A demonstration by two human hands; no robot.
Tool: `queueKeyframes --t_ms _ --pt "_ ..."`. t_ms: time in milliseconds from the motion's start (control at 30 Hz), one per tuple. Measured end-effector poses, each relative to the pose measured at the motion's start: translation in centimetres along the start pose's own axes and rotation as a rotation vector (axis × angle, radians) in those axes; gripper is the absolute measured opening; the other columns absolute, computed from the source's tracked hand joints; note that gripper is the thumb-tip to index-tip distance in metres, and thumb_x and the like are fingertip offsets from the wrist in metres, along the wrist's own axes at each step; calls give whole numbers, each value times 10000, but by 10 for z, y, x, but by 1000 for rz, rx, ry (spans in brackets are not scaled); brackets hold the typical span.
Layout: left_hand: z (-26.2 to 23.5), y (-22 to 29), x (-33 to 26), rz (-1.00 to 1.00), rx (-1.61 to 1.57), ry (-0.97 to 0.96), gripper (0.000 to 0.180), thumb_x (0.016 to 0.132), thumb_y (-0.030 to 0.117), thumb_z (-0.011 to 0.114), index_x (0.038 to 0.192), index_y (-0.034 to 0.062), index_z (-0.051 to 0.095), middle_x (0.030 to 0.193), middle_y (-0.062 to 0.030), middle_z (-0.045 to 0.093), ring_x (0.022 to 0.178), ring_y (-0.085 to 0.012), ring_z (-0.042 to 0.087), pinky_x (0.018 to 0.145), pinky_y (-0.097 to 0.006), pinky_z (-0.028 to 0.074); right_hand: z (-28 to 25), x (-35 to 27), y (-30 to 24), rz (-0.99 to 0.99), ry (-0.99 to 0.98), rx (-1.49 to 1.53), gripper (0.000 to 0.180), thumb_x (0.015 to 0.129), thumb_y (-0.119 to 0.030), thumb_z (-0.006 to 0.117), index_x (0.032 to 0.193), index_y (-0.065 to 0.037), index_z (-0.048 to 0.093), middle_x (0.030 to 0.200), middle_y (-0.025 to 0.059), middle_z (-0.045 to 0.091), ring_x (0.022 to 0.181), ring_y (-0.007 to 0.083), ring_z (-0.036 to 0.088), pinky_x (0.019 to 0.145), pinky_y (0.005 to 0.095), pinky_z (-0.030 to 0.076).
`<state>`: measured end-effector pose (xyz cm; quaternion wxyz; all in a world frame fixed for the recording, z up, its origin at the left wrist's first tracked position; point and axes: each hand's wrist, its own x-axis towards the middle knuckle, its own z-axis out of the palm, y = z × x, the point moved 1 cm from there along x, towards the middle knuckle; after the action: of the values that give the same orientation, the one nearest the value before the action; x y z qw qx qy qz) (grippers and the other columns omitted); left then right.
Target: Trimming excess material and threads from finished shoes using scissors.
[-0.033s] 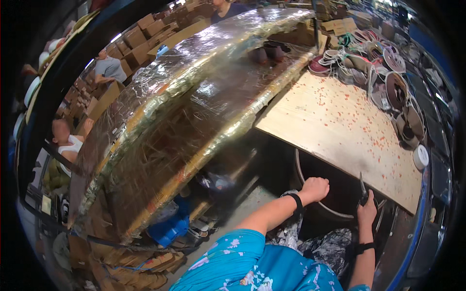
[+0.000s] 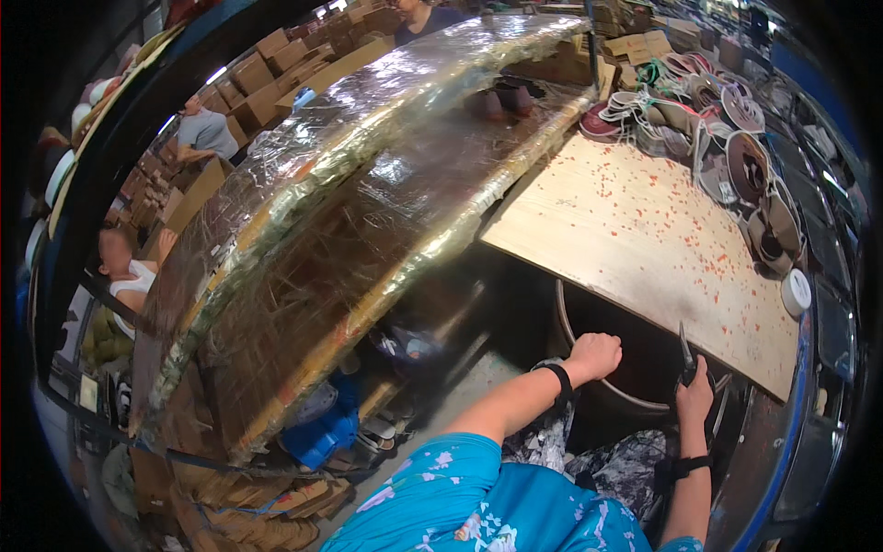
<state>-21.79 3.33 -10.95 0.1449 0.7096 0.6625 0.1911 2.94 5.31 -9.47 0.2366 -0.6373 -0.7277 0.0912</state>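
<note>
One pair of scissors [image 2: 687,357] sits gripped in our right hand [image 2: 695,391], near the front edge of the wooden board [image 2: 561,225]; off that edge our left hand [image 2: 596,357] is curled closed, its palm hidden.

We see a bright blue top [image 2: 543,506] with white and pale purple flowers [image 2: 498,541]. The left sleeve [image 2: 446,474] stops well before the wrist. We spot one black band [image 2: 560,382] on the left wrist and a second black band [image 2: 692,466] on the right. The trousers [image 2: 635,457] are blotchy black, grey and white. The left hand [image 2: 596,357] and right hand [image 2: 694,397] are bare.
</note>
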Motion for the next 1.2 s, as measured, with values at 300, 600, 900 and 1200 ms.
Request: queueKeyframes --t_ms 300,600,900,1200 --pt "1 7 -2 -35 7 -73 249 841 246 509 790 38 636 773 -171 652 755 -345 640 695 -451 510 0 -6 9 -29 23 10 572 742 -109 654 1268 -83 432 931 226 613 834 407 599 703 465 477" --pt "0 5 -4 -9 -49 24 227 847 234 523 768 44 620 723 -164 642 681 -338 639 627 -437 517 2 -4 9 14 4 -36 576 738 -111 665 1265 -88 435 905 217 611 824 399 600 698 458 472" --pt "0 4 -1 18 -58 49 214 842 228 529 760 48 609 716 -154 641 669 -330 640 618 -423 520 -2 -3 1 -5 41 11 568 744 -106 652 1273 -96 446 758 165 577 690 343 587 632 418 463" --pt "-2 5 -1 -4 -37 6 216 845 225 528 772 40 613 718 -157 640 677 -330 638 615 -424 515 1 -4 6 -11 63 26 586 726 -50 638 1278 -100 449 759 157 578 688 332 589 637 413 466"
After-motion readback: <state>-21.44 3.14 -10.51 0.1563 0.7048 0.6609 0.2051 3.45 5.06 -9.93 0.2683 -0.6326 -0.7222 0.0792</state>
